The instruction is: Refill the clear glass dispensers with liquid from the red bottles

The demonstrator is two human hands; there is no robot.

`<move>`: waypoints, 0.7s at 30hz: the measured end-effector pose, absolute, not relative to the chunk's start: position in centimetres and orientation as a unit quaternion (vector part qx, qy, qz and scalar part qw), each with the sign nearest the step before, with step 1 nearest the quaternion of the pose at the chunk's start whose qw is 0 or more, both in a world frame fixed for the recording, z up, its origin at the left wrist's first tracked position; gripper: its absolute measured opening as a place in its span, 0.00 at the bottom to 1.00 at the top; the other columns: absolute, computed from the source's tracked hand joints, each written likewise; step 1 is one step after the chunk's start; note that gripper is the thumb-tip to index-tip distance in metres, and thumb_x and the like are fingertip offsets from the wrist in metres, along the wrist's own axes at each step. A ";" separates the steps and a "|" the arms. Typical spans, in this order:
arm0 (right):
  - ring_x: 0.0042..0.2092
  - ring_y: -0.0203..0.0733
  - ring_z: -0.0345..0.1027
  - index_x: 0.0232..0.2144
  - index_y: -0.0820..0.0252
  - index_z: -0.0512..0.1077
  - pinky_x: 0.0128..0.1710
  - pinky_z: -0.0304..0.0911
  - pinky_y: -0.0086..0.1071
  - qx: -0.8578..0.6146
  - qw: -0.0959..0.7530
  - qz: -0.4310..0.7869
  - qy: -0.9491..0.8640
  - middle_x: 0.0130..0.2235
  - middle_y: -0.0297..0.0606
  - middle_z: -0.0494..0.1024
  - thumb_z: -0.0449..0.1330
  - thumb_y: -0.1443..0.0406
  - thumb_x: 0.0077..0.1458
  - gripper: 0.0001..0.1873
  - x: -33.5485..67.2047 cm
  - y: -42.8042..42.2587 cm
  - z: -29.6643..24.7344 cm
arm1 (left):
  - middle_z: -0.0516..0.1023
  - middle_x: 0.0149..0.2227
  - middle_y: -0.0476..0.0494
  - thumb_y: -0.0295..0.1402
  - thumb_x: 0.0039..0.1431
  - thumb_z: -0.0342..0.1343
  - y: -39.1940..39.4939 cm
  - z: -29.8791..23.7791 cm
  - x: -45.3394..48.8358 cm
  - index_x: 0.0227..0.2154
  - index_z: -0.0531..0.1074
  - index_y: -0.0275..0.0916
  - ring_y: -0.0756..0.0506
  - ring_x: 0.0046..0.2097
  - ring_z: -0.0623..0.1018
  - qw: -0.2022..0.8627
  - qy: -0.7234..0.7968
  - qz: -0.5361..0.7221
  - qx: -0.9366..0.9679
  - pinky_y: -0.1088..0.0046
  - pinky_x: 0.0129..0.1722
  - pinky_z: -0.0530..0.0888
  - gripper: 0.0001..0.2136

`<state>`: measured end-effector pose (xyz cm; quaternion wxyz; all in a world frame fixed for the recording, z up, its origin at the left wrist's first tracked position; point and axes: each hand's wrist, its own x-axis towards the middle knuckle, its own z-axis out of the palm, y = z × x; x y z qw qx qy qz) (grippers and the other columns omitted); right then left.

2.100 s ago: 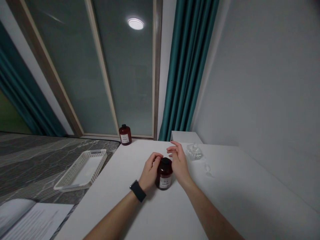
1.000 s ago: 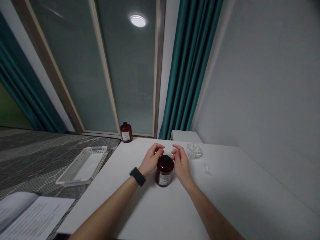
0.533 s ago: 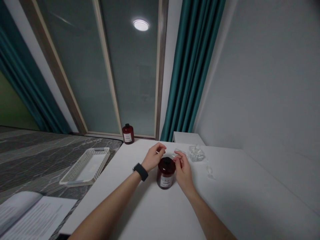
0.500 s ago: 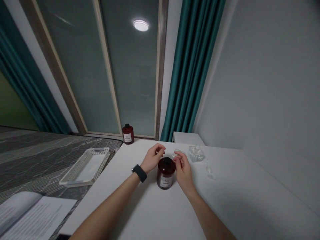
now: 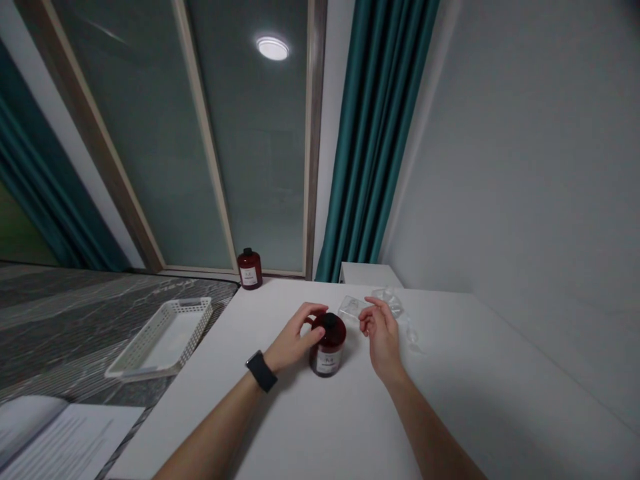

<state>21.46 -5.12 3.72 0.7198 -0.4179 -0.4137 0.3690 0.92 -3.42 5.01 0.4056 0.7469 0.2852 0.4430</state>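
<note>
Bottle [image 5: 329, 345] upright, cap [image 5: 330, 320] uppermost

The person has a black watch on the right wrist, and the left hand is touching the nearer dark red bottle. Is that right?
Not quite: the black watch is on the left wrist, as the head view shows. The left hand is indeed touching the nearer dark red bottle.
</note>
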 end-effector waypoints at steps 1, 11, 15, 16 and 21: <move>0.22 0.34 0.59 0.40 0.57 0.70 0.21 0.52 0.28 -0.422 0.716 0.364 -0.420 0.24 0.28 0.71 0.55 0.59 0.56 0.11 21.5 -5.2 3.7 | 0.74 0.51 0.36 0.43 0.60 0.57 -3.5 5.0 1.0 0.52 0.70 0.39 0.38 0.51 0.74 0.407 0.281 0.426 0.758 0.61 0.52 0.70 0.20; 0.23 0.36 0.62 0.39 0.58 0.71 0.25 0.57 0.30 -0.417 0.659 0.349 -0.520 0.24 0.30 0.74 0.54 0.57 0.60 0.12 20.5 -5.9 3.3 | 0.76 0.53 0.37 0.35 0.50 0.64 -3.5 5.2 1.0 0.55 0.68 0.39 0.37 0.54 0.74 0.406 0.286 0.403 0.769 0.59 0.56 0.69 0.28; 0.25 0.37 0.66 0.40 0.58 0.70 0.26 0.58 0.31 -0.414 0.648 0.353 -0.533 0.28 0.35 0.79 0.52 0.55 0.62 0.14 20.0 -6.1 3.3 | 0.77 0.52 0.36 0.34 0.49 0.64 -2.9 5.2 0.3 0.54 0.70 0.38 0.36 0.54 0.75 0.394 0.306 0.420 0.758 0.58 0.57 0.69 0.27; 0.25 0.38 0.66 0.40 0.58 0.70 0.26 0.59 0.32 -0.413 0.643 0.355 -0.540 0.28 0.36 0.80 0.52 0.55 0.62 0.14 19.9 -6.2 3.3 | 0.77 0.52 0.36 0.33 0.48 0.64 -2.7 5.2 0.1 0.53 0.70 0.38 0.36 0.54 0.75 0.389 0.313 0.427 0.754 0.57 0.57 0.69 0.27; 0.26 0.38 0.67 0.41 0.57 0.70 0.28 0.60 0.32 -0.402 0.616 0.354 -0.577 0.30 0.37 0.80 0.51 0.54 0.64 0.14 19.1 -6.5 2.7 | 0.78 0.51 0.36 0.32 0.47 0.64 -1.1 5.1 -1.6 0.52 0.71 0.37 0.36 0.53 0.76 0.349 0.364 0.469 0.725 0.55 0.56 0.70 0.26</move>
